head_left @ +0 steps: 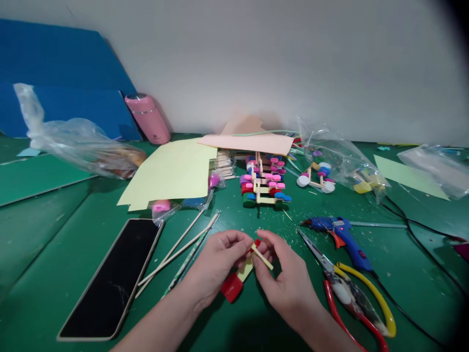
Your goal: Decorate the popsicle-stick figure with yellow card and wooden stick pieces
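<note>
My left hand pinches the upper end of a small craft model between thumb and fingers. The model has a pale flat strip, a short wooden stick and a round red piece at its lower end. Closed on the same model from the other side is my right hand, its thumb and fingers close to the stick. Fingers hide part of the join, where a bit of red shows. Just beyond the hands stand several similar small models with coloured round ends.
To the right lie a blue glue gun with its cord and pliers with red and yellow handles. A phone and wooden sticks lie left. Behind are yellow paper, plastic bags and a pink flask.
</note>
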A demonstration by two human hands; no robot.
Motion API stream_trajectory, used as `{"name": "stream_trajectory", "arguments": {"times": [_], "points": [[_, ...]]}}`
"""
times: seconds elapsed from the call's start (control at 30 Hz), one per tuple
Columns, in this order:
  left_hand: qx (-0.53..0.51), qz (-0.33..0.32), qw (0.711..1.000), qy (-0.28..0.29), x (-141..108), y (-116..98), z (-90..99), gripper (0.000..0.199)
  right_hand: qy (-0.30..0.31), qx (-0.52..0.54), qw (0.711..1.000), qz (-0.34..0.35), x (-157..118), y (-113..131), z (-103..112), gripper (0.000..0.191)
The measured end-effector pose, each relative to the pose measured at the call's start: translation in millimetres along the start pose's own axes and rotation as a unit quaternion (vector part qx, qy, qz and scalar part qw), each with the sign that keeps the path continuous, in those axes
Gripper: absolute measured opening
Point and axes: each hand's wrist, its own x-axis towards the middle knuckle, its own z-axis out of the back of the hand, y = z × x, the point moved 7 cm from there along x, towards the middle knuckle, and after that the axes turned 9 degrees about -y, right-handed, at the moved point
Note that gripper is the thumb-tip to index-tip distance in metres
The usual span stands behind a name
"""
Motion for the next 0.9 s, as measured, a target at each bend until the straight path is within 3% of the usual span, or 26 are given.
{"name": "stream_trajectory", "arguments": {"times": [0.17,0.53,0.9], "points": [[-0.079,0.03,0.996,0.004,-1.2,10.1,1.8,0.014,0.001,0.018,1.0,-0.005,0.7,-2.9,-2.1,0.037],[-0.096,0.029,0.995,-0.021,-6.0,19.6,1.8,0.012,0.002,-0.003,1.0,0.02,-0.3,-1.7,-0.3,0.038],[-0.121,0.053,0.991,0.002,-5.8,18.1,-4.9,0.003,0.006,-0.03,0.998,0.049,-5.2,1.4,-0.7,0.043]]}}
